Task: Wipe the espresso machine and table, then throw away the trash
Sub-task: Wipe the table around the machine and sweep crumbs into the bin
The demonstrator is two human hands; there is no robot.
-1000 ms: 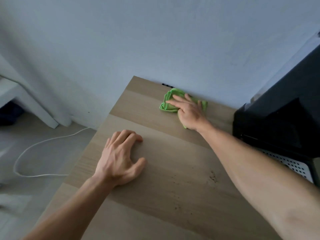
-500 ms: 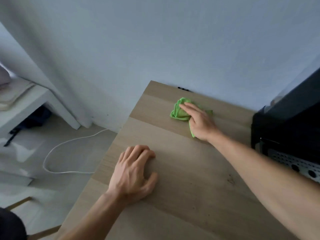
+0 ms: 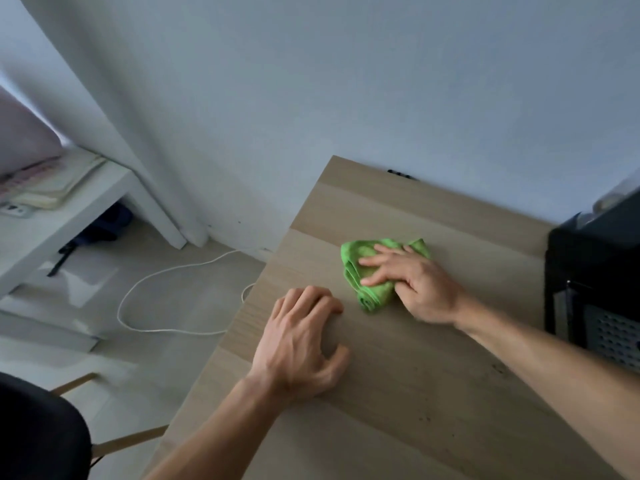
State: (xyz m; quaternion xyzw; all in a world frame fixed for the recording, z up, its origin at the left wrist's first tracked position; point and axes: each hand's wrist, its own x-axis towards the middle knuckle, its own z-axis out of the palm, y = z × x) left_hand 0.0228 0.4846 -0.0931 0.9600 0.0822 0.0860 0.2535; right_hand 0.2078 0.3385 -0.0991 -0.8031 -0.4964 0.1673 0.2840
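Green cloth (image 3: 367,271) pinned by flat right hand (image 3: 417,289), left hand (image 3: 298,341) loose and empty on table (image 3: 381,202); bunched like that, it'll probably miss specks (image 3: 498,367).

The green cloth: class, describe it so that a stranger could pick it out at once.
Find the light wooden table against the wall, a black machine at its right edge. Left of the machine, the right hand presses a crumpled green cloth. It is the only bright thing there.

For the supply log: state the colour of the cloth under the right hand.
Bright green cloth, plain, clearest in the head view.
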